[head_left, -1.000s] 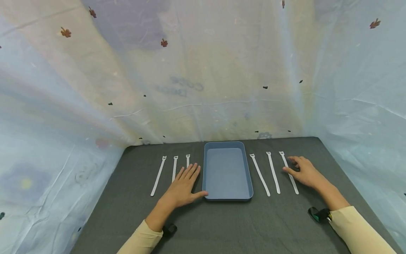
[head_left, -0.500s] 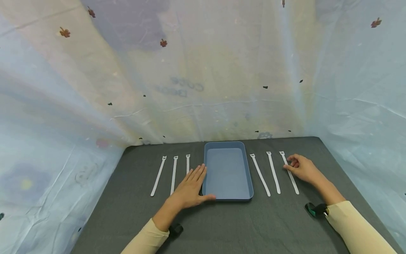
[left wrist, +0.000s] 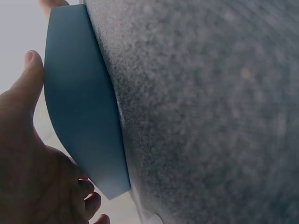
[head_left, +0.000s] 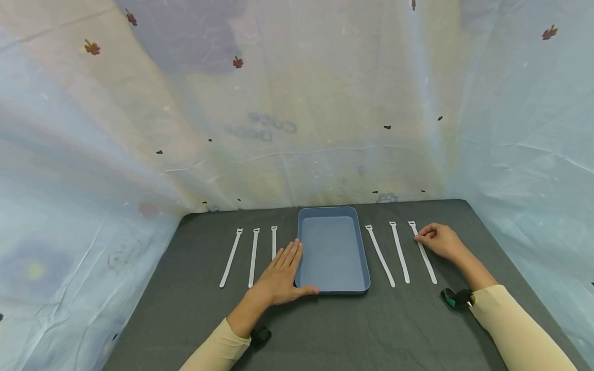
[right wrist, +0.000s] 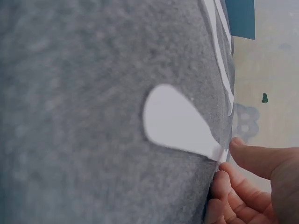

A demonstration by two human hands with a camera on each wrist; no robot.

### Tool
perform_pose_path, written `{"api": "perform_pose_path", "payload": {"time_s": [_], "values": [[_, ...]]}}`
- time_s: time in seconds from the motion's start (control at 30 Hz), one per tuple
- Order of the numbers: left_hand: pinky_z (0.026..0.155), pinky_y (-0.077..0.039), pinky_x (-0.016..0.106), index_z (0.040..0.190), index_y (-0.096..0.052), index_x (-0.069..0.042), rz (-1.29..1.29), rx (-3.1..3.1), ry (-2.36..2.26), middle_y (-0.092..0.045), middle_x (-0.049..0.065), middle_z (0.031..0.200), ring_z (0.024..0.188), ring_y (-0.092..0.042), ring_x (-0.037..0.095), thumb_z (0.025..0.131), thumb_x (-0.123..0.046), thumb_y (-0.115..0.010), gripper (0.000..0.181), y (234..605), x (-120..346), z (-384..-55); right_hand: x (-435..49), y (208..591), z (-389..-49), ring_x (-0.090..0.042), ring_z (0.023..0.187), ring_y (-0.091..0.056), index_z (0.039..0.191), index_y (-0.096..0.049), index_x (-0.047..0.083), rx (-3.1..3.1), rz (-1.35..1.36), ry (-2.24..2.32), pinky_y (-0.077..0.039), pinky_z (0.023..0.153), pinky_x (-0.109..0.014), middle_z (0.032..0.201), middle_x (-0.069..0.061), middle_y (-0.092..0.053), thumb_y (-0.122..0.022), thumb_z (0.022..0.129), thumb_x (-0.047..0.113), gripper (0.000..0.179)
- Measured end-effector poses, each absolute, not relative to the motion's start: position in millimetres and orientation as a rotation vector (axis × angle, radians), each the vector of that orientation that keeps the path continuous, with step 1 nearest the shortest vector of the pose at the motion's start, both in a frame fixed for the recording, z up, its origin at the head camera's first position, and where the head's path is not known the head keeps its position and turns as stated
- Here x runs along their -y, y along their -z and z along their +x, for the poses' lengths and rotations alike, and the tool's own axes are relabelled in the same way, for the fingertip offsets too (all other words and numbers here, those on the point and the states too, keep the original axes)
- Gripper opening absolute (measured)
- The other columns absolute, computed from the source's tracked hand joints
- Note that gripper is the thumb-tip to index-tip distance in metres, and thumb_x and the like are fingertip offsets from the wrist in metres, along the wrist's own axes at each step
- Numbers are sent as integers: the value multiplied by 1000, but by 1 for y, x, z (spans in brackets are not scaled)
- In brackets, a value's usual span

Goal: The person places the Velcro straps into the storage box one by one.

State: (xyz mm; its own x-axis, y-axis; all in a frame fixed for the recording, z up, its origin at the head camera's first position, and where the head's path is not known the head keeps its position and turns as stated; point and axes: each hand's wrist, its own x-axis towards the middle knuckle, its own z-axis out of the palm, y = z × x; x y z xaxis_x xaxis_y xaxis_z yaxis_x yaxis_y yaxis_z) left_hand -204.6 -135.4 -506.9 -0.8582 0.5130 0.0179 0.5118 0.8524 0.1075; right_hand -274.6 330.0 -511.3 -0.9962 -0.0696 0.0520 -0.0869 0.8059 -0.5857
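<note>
My left hand [head_left: 277, 282] lies flat with straight fingers along the near left side of a shallow blue tray [head_left: 333, 252], thumb at its near edge. The left wrist view shows the thumb and fingers around the outside of the tray wall [left wrist: 81, 93]. My right hand [head_left: 443, 241] has its thumb and curled fingers at the upper part of the outermost right white cable tie [head_left: 427, 263], just below its slotted head. In the right wrist view, thumb and index fingertip close on either side of that cable tie [right wrist: 173, 121], whose rounded tail lies on the cloth.
Two more white cable ties, the nearer one [head_left: 379, 255] and its neighbour [head_left: 399, 252], lie right of the tray. Three others [head_left: 231, 257] lie left of it, one partly behind the left hand. A dark grey cloth [head_left: 352, 330] covers the table; a patterned curtain [head_left: 325, 129] stands behind.
The left hand has moved right and come against the tray. My right hand has shifted slightly up and left along the outermost cable tie, its fingers and thumb drawing closer together.
</note>
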Motion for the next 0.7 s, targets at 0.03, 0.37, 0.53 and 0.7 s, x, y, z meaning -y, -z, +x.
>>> {"api": "perform_pose_path", "payload": {"time_s": [0.03, 0.37, 0.53, 0.7], "values": [[120, -14, 46, 155, -3, -7, 828, -3013, -160, -3, 11, 162, 149, -2, 23, 73, -91, -30, 120, 507, 135, -205, -330, 512, -275, -16, 67, -49, 98, -64, 0, 2957, 117, -953, -39, 58, -30, 80, -10, -61, -66, 92, 30, 31], [120, -14, 47, 155, -4, -6, 817, -3034, -140, -5, 12, 162, 149, -9, 28, 71, -93, -30, 124, 511, 128, -207, -328, 511, -281, -16, 67, -52, 92, -65, 0, 2989, 13, -934, -40, 58, -28, 78, -9, -62, -67, 90, 32, 33], [121, -11, 47, 155, -3, -6, 739, -3025, -138, 0, 10, 163, 150, -4, 27, 68, -95, -28, 127, 514, 127, -208, -325, 511, -284, -17, 67, -53, 89, -65, 0, 3014, -35, -921, -41, 57, -28, 77, -8, -62, -68, 89, 34, 34], [121, -10, 48, 155, 1, -9, 700, -3010, -154, 2, 9, 163, 150, -2, 26, 66, -97, -27, 128, 515, 128, -208, -324, 514, -287, -18, 67, -55, 87, -65, 1, 3027, -69, -904, -41, 57, -29, 76, -8, -63, -69, 88, 34, 33]]}}
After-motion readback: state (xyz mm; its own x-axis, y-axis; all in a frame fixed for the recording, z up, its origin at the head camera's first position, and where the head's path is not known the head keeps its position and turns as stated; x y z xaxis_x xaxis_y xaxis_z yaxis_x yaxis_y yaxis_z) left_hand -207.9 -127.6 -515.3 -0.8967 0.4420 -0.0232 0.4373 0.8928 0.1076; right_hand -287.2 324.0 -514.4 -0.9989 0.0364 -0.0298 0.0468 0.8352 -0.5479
